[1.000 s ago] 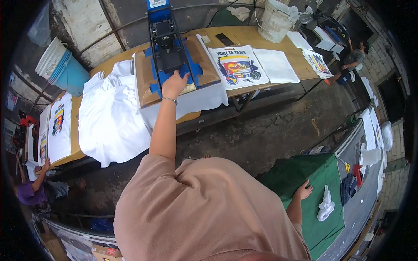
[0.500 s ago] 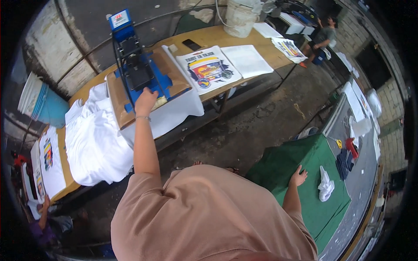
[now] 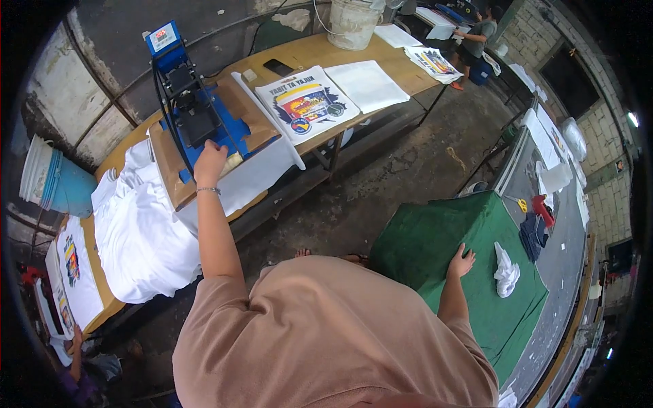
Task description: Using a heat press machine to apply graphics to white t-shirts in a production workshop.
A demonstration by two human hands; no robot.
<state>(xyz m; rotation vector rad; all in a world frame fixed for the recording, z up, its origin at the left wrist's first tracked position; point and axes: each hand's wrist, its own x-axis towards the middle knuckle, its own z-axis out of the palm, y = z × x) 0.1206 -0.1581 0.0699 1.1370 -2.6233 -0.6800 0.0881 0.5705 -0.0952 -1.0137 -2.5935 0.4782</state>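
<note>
While I watch from the head camera, my left hand [image 3: 209, 160] rests on the blue heat press [image 3: 194, 109], fingers curled on its front edge near the handle; whether it truly grips I cannot tell. That press stands on the long wooden table [image 3: 320, 51], toward its left half, over a brown platen sheet [image 3: 166, 180] with white cloth [image 3: 255, 177] draped off the table's front edge.

Item: a heap of white shirts [image 3: 139, 234], just left of the press, hanging over the front edge.
Item: a printed shirt [image 3: 306, 102], flat, right of the press; a plain white one [image 3: 367, 83] beside it.
Item: a white bucket [image 3: 354, 24] at the table's far edge.

My right hand [image 3: 462, 262] lies open, fingers spread flat, on a green cloth [image 3: 435, 238] covering a second surface; a crumpled white rag [image 3: 507, 270] lies near it.
</note>
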